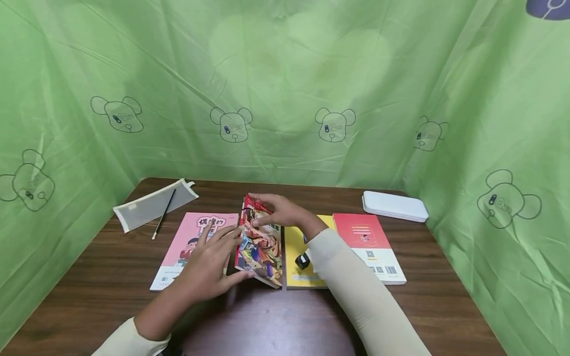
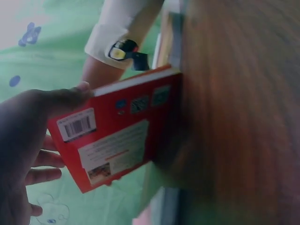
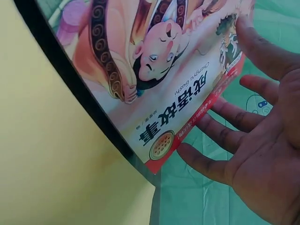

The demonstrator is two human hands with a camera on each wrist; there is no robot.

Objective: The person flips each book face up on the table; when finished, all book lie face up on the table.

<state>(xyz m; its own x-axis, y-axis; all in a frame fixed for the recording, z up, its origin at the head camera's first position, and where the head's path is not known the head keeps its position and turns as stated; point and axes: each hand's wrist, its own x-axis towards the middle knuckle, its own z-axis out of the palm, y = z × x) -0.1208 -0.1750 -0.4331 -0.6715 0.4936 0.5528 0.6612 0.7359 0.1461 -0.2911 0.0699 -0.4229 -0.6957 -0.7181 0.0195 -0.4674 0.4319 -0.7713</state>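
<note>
Between my two hands a red storybook [image 1: 267,247] stands tilted over the table, its illustrated cover facing up and right. My left hand [image 1: 209,269] holds its left side, thumb at the near edge and fingers along the spine. The red back cover [image 2: 117,126], with a barcode and text panel, shows in the left wrist view. My right hand [image 1: 285,212] grips the far end, thumb on the picture and fingers at the red-bordered edge. The right wrist view shows the front cover [image 3: 164,79] close up.
A pink book [image 1: 182,230] lies left, partly under my left hand. To the right are a yellow book [image 1: 296,274] and a red-and-white book [image 1: 367,237]. Farther back are a mesh pouch [image 1: 147,210], a pencil [image 1: 164,215] and a white case [image 1: 395,205]. Green curtains [image 1: 285,74] surround the table.
</note>
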